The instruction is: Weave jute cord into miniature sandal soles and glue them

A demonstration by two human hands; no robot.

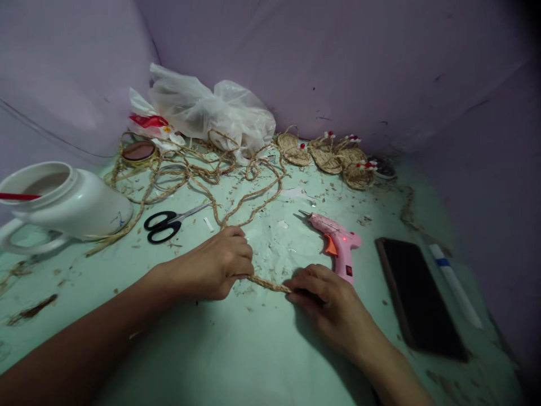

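Cord (269,283) of twisted fibre spans the short gap between your hands: your left hand (224,262) is closed around it, and your right hand (333,301) pinches it at the fingertips, though you cannot tell whether that is its very end. Hold it firmly but lightly on both sides, with an even pull, so that no strand loosens or bunches. Loose loops (214,179) spread beyond your left hand; a snag there could tug at your grip, so leave them slack. Treat the nozzle of the pink glue gun (338,239), just beyond your right hand, as hot, since its red light shows. Scissors (167,224) lie beyond your left hand, with a white jug (88,206) farther left; a phone (420,296) lies right of your right hand. Fibre scraps litter the pale green tabletop (236,349), and beaded woven pieces (327,158) and a plastic bag (236,113) rest by the purple wall (380,56), beyond both hands.
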